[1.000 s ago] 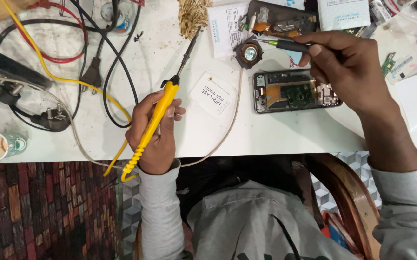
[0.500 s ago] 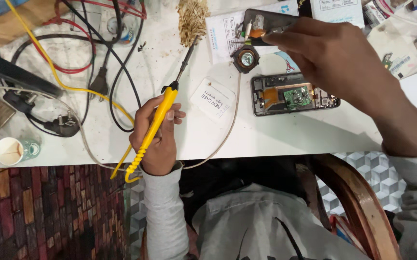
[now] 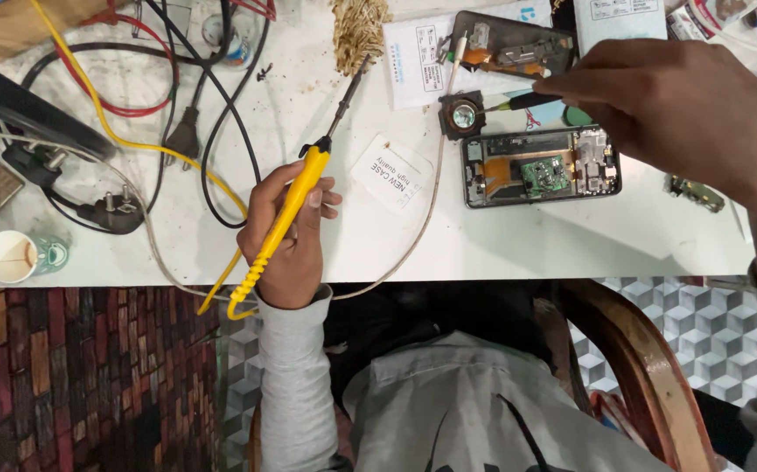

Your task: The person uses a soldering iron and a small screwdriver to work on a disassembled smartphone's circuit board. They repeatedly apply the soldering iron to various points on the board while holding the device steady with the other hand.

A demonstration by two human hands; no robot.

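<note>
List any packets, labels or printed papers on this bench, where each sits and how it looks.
Small white square packet: tilted, between the soldering iron and the opened phone.
White printed sheet: top centre, beside the brush.
White box: top edge, above the right hand.

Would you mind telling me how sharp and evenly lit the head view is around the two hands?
Head view: even light, soft shadows; the left hand and yellow soldering iron are sharp; the right hand looms large and slightly soft at the edge; no glare hides the opened phone.
</note>
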